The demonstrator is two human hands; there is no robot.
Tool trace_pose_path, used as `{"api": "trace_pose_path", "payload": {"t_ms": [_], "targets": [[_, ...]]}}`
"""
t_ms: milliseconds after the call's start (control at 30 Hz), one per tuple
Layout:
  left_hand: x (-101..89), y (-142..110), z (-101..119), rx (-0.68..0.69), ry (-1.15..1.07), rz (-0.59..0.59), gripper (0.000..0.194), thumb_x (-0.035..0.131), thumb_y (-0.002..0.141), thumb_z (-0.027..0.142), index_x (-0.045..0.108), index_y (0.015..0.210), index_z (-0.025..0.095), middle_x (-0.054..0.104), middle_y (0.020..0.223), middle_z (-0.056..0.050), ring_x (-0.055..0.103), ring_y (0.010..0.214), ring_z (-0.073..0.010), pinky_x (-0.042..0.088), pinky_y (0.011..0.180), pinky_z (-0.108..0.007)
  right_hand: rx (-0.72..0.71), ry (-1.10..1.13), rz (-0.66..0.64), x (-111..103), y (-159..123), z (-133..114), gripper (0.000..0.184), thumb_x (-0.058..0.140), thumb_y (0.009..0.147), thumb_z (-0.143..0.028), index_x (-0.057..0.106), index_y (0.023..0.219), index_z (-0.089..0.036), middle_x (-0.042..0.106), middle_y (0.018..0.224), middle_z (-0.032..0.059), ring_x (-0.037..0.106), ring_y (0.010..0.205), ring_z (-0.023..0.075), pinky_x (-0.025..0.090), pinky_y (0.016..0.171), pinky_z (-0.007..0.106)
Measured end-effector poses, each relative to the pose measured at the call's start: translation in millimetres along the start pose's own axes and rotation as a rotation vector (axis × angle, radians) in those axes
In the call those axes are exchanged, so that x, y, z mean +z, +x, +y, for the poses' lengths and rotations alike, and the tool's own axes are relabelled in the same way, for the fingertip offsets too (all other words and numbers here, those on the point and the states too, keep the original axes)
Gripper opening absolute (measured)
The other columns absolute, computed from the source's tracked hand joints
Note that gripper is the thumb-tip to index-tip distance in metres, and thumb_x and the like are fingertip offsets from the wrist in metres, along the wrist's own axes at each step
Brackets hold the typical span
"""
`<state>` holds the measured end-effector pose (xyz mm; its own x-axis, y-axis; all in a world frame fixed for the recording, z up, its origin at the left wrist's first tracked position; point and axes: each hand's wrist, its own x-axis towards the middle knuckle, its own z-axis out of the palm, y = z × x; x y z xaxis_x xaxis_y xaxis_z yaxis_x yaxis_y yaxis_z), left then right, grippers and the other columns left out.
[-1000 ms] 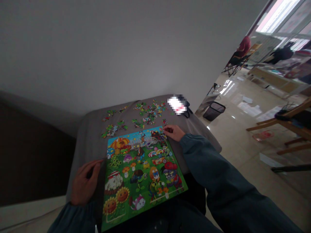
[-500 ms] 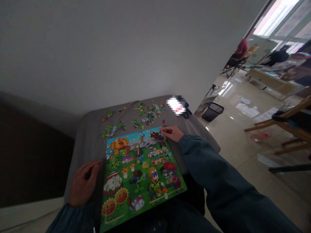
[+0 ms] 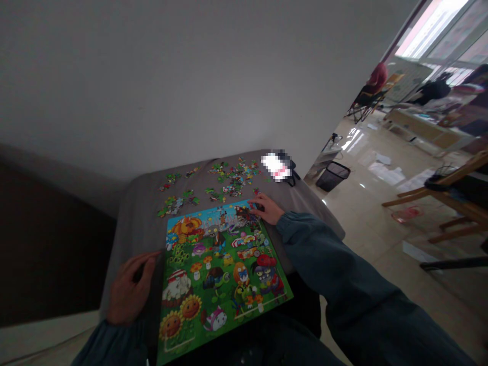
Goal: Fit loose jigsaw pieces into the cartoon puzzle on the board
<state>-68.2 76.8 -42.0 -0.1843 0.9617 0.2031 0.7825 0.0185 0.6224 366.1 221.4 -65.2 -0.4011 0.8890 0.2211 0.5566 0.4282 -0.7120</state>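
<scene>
A jigsaw puzzle board with bright cartoon plants and zombies lies on the grey cloth in front of me, its near edge at my lap. At its top right corner is my right hand, with thumb and forefinger bent towards each other over the picture. Anything between those fingertips is too small to make out. My left hand rests on the cloth beside the board's left edge, fingers stretched forward and thumb apart, holding nothing. Beyond the board lie several loose puzzle pieces in scattered clusters, with more pieces on the left.
A grey cloth-covered surface stands against a pale wall. At its far right corner lies a bright, pixelated object. Right of it, a dark mesh bin and a wooden chair stand on the tiled floor.
My right hand has shifted slightly left and up at the board's corner, its forefinger a little more raised. My left hand, the board and the loose pieces stay put.
</scene>
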Motion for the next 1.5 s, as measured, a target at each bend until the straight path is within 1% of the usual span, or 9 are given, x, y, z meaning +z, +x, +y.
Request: {"api": "trace_pose_path", "payload": {"t_ms": [133,367,533,633,800,900,1033,1100,1500], "targets": [[-0.2,0,2,0.002,0.014,0.001,0.048,0.047,0.083,0.06,0.075,0.095,0.022,0.072,0.103,-0.008,0.066,0.102,-0.0283,0.051,0.097,-0.046,-0.002,-0.027,0.0,1,1,-1,0.036,0.069,0.089,-0.028,0.067,0.124,-0.02,0.055,0.109,0.0086,0.057,0.096,0.0209,0.05,0.09,0.038],[-2.5,0,5,-0.006,0.02,-0.011,0.044,0.048,0.083,0.056,0.075,0.094,0.022,0.073,0.104,-0.009,0.066,0.103,-0.0288,0.052,0.098,-0.047,0.01,-0.037,0.01,1,3,-6,0.031,0.072,0.086,-0.025,0.069,0.116,-0.018,0.055,0.102,0.0066,0.055,0.086,0.0183,0.048,0.083,0.034],[-4.4,0,9,0.005,0.051,-0.024,0.04,0.046,0.087,0.051,0.074,0.094,0.024,0.073,0.104,-0.01,0.066,0.102,-0.031,0.053,0.097,-0.05,0.029,-0.033,0.003,1,4,-7,0.028,0.071,0.087,-0.024,0.07,0.114,-0.017,0.055,0.102,0.007,0.054,0.084,0.0172,0.048,0.08,0.033],[-4.3,0,10,0.015,0.048,-0.018,0.039,0.045,0.089,0.049,0.073,0.093,0.023,0.073,0.103,-0.01,0.067,0.1,-0.0302,0.054,0.096,-0.049,0.034,-0.029,-0.004,0,5,-6,0.032,0.073,0.085,-0.024,0.07,0.116,-0.017,0.056,0.1,0.0064,0.054,0.082,0.0172,0.048,0.079,0.034],[-2.6,0,7,0.013,0.038,-0.002,0.041,0.048,0.084,0.052,0.074,0.093,0.022,0.073,0.103,-0.01,0.066,0.102,-0.029,0.052,0.098,-0.045,0.036,-0.032,0.005,-1,5,-5,0.034,0.076,0.083,-0.024,0.07,0.116,-0.017,0.057,0.098,0.0058,0.055,0.081,0.0172,0.049,0.078,0.034],[-1.6,0,5,0.017,0.044,0.001,0.042,0.047,0.085,0.055,0.073,0.092,0.023,0.073,0.103,-0.008,0.066,0.101,-0.0266,0.052,0.098,-0.042,0.018,-0.042,0.01,-1,5,-5,0.031,0.075,0.084,-0.025,0.071,0.114,-0.018,0.059,0.101,0.0069,0.057,0.087,0.0187,0.049,0.082,0.036],[-1.1,0,3,-0.002,0.048,0.002,0.046,0.047,0.083,0.057,0.074,0.094,0.022,0.073,0.104,-0.008,0.066,0.102,-0.0274,0.051,0.098,-0.044,-0.044,-0.057,-0.031,-4,4,-6,0.012,0.073,0.086,-0.022,0.078,0.097,-0.022,0.066,0.103,0.0075,0.061,0.1,0.0211,0.047,0.095,0.04],[-1.4,0,3,-0.014,0.052,-0.009,0.046,0.046,0.083,0.058,0.074,0.095,0.023,0.072,0.105,-0.009,0.065,0.104,-0.0286,0.051,0.098,-0.046,-0.066,-0.073,-0.052,-6,3,-6,0.008,0.074,0.085,-0.022,0.08,0.091,-0.023,0.068,0.101,0.0077,0.062,0.103,0.0225,0.046,0.097,0.043],[-1.5,1,-1,-0.004,0.05,-0.022,0.044,0.048,0.085,0.055,0.075,0.095,0.022,0.073,0.104,-0.008,0.066,0.102,-0.0282,0.053,0.095,-0.044,-0.171,-0.218,-0.146,-19,-5,-18,0.013,0.073,0.084,-0.024,0.081,0.092,-0.028,0.071,0.112,0.0057,0.061,0.107,0.0245,0.04,0.105,0.051]]}}
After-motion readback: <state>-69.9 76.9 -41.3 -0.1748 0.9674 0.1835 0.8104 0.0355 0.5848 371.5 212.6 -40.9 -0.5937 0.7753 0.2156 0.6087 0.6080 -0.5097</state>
